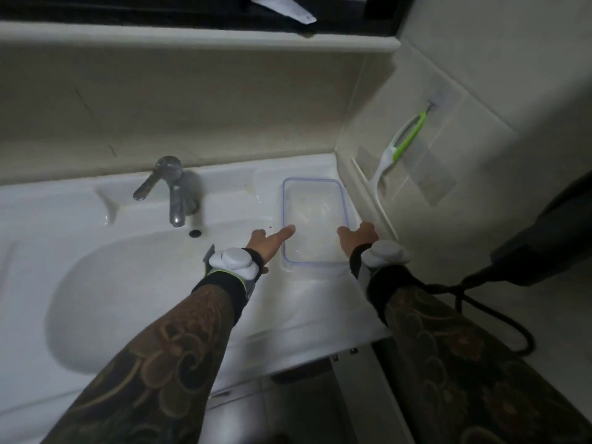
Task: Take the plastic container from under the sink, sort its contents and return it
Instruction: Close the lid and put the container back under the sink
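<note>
A clear rectangular plastic container (315, 219) with a bluish rim stands on the white counter to the right of the sink basin (134, 299). Inside I make out only a faint whitish blur. My left hand (269, 243) reaches to its left edge, with the index finger stretched out and touching the rim. My right hand (357, 237) lies at the container's right near corner, fingers spread against the side. Neither hand visibly grips it. Both forearms wear patterned sleeves and white wrist devices.
A chrome tap (171, 190) stands behind the basin. A green and white squeegee (389, 161) hangs on the tiled right wall, close to the container. A black cable (499, 315) hangs at the right. The cabinet front and floor show below the counter edge.
</note>
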`<state>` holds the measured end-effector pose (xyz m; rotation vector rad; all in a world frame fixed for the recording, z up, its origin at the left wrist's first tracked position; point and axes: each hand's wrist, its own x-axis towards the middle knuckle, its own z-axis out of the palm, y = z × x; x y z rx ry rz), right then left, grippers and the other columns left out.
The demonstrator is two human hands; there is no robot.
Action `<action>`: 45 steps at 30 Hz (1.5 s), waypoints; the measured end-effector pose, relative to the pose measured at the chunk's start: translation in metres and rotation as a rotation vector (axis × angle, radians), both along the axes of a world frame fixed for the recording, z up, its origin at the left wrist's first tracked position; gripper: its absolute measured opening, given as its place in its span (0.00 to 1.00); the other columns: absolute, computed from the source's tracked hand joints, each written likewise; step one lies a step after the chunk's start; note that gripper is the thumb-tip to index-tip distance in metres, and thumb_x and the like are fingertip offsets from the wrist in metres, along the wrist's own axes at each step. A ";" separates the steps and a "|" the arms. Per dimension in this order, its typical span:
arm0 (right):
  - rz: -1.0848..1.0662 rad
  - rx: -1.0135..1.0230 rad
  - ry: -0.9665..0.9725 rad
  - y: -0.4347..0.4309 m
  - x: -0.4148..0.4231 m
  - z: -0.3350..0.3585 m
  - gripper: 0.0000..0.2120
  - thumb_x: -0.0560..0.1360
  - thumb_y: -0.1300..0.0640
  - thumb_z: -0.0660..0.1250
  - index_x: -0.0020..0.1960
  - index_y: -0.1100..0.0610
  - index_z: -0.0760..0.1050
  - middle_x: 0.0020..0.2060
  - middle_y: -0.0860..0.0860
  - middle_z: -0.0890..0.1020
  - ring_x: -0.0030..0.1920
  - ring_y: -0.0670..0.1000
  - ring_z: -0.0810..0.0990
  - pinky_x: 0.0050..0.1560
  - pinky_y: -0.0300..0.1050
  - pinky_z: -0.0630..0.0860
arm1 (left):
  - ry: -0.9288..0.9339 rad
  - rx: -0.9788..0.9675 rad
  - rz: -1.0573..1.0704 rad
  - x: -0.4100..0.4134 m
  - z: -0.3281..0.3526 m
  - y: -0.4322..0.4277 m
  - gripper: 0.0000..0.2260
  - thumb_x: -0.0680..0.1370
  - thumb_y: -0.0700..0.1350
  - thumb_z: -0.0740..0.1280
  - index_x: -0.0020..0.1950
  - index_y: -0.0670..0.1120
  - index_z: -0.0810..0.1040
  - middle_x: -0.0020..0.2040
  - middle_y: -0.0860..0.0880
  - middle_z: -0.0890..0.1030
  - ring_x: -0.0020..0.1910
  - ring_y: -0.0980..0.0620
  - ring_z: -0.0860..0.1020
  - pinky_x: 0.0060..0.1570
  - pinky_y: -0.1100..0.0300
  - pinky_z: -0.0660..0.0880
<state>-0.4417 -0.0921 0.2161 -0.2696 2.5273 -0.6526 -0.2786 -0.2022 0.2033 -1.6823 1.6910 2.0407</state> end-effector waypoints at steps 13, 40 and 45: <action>-0.091 -0.209 -0.204 0.006 -0.003 -0.030 0.38 0.73 0.56 0.70 0.75 0.64 0.55 0.70 0.62 0.68 0.66 0.64 0.72 0.61 0.54 0.72 | 0.041 -0.060 0.020 -0.009 -0.018 0.007 0.18 0.74 0.45 0.72 0.61 0.39 0.75 0.55 0.41 0.79 0.47 0.44 0.78 0.55 0.48 0.80; 0.002 -0.359 -0.247 0.045 0.118 0.001 0.36 0.70 0.53 0.73 0.74 0.57 0.62 0.69 0.57 0.71 0.58 0.57 0.77 0.62 0.54 0.76 | 0.089 -0.250 0.187 0.130 0.015 0.064 0.20 0.74 0.44 0.72 0.64 0.41 0.74 0.52 0.45 0.79 0.49 0.44 0.79 0.53 0.49 0.81; 0.004 -0.362 -0.213 0.081 0.160 0.022 0.35 0.70 0.54 0.72 0.73 0.57 0.63 0.68 0.58 0.72 0.63 0.59 0.76 0.61 0.55 0.77 | 0.121 -0.245 0.196 0.169 0.024 0.095 0.21 0.74 0.44 0.72 0.64 0.41 0.74 0.52 0.45 0.79 0.48 0.44 0.79 0.54 0.48 0.80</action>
